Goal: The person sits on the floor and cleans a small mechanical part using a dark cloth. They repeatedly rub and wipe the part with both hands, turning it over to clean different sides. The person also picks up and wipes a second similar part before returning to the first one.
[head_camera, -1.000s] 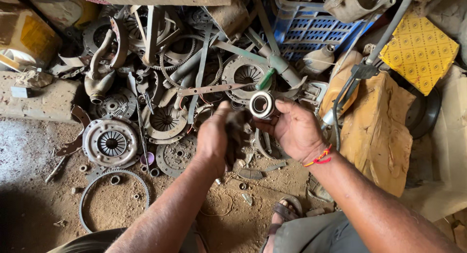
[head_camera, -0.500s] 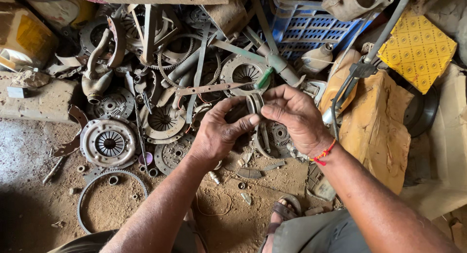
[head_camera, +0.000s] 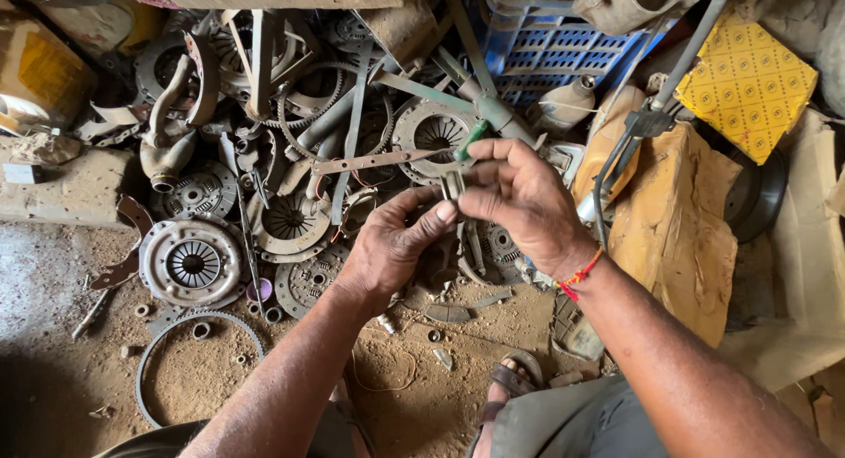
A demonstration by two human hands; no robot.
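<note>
My right hand (head_camera: 524, 203) holds a round metal bearing (head_camera: 454, 186) edge-on between thumb and fingers, above a heap of worn car parts. My left hand (head_camera: 392, 247) meets it from the left, thumb and fingertips pressed on the bearing's rim. A dark rag seems tucked under the left palm, mostly hidden. A red and orange thread circles my right wrist (head_camera: 576, 278).
Clutch plates (head_camera: 189, 263), gear rings and metal strips lie piled on dusty ground. A toothed belt (head_camera: 198, 322) curls at lower left. A blue plastic crate (head_camera: 563, 53) stands behind, a brown cardboard wrap (head_camera: 678, 229) and a yellow box (head_camera: 748, 84) to the right. My sandalled foot (head_camera: 510, 383) is below.
The bearing turned from facing the camera to edge-on. My left hand stopped its blurred rubbing and closed on the bearing's rim beside my right hand.
</note>
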